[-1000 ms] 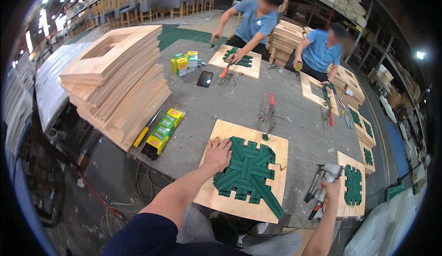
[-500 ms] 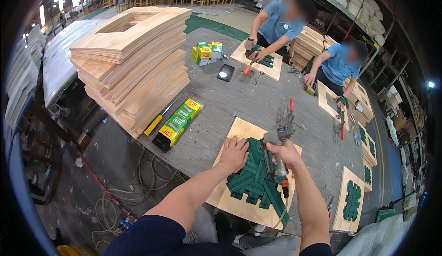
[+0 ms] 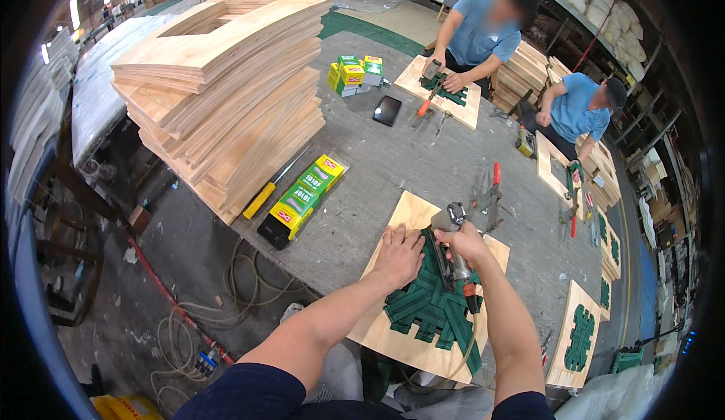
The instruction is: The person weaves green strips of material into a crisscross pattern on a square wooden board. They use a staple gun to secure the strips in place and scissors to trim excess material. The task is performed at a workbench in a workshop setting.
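Note:
A plywood panel lies before me with dark green webbing straps woven across its middle. My left hand rests flat on the panel's left side, fingers spread, their tips at the webbing's upper left edge. My right hand is wrapped round the handle of an air staple gun, which stands over the webbing. Whether its nose touches a strap is hidden. A hose runs from the gun down over the panel. Just beyond the right hand lies a red-handled webbing stretcher.
Stacked plywood frames rise at the left. Near them are a staple box, a yellow-handled screwdriver and a phone. Two co-workers handle panels across the table. A webbed panel lies right; hoses coil on the floor.
The view has shifted slightly. My right hand and the staple gun have moved a little away from the stretcher, over the webbing. The farther-right co-worker has lifted one hand off a yellow tool.

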Available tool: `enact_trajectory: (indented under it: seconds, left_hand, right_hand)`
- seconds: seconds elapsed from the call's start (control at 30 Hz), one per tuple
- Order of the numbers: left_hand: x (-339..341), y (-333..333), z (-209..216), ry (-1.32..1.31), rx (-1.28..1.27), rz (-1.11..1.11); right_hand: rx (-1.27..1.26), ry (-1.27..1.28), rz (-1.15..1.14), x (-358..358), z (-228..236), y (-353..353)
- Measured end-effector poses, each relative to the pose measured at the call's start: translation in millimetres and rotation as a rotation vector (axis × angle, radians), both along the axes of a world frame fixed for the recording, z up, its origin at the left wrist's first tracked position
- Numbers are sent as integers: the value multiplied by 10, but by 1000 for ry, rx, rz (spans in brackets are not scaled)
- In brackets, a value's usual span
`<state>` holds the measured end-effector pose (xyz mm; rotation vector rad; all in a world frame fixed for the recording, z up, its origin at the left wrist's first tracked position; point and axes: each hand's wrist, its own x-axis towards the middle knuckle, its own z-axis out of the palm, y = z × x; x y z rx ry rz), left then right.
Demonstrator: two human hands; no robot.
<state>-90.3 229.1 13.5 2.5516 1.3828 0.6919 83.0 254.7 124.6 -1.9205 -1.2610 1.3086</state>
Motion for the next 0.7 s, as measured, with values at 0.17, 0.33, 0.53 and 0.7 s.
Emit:
enact_trajectory:
  seconds: [0.17,0.33,0.53,0.7]
  left_hand:
    - [21,7,7,-44,1,8]
    - [1,-3,6,-107,17,17]
    - [-5,25,-11,-171,34,27]
    - [-59,42,-11,-210,16,23]
  right_hand:
    - [-11,-45,26,-8,-22,-4]
    - [4,-12,12,-65,0,-50]
    - [-28,-29,29,-105,7,-66]
    - [-9,-18,74,-169,49,-97]
